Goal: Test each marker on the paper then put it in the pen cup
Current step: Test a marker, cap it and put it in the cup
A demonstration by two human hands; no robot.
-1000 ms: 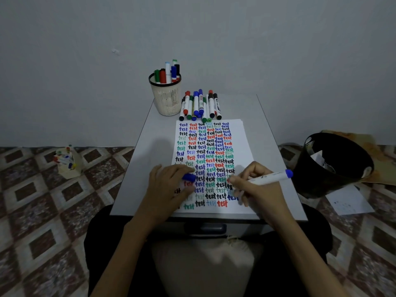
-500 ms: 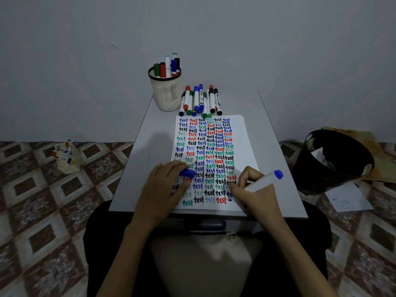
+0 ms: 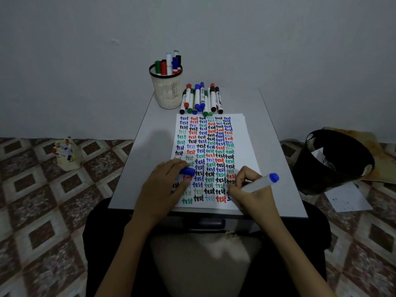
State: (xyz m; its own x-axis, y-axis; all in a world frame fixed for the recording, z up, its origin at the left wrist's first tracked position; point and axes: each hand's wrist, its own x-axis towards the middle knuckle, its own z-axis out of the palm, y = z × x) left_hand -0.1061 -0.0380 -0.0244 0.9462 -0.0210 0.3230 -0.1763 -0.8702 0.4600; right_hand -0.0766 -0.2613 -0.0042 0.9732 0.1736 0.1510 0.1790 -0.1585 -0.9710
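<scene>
Marker (image 3: 259,184): white barrel with a blue end, uncapped, slanted with the blue end up and to the right; its tip is hidden behind the fingers, low at the right edge of the written block on the paper (image 3: 242,142). Right hand (image 3: 255,198): grip clenched round the marker, fingers curled near the tip, heel resting at the sheet's lower right corner. Left hand (image 3: 162,187): lies on the lower left part of the paper; grip pinching a blue cap (image 3: 187,171), which sticks out to the right from under the fingers. Paper: white sheet, lengthwise on the tabletop (image 3: 147,159), covered in columns of the word "test" in blue, red, green and black. Loose markers (image 3: 202,98): a row lying side by side just beyond the sheet's far edge, caps in several colours. Pen cup (image 3: 167,93): pale mesh with a dark rim, upright at the far left corner, just beside the row; several markers stand in it. Bin (image 3: 315,174): black, on the tiled floor (image 3: 42,211) to the right, paper scraps inside; a loose sheet (image 3: 347,198) lies before it. Small holder (image 3: 67,155): on the floor at left, contents too small to tell.
</scene>
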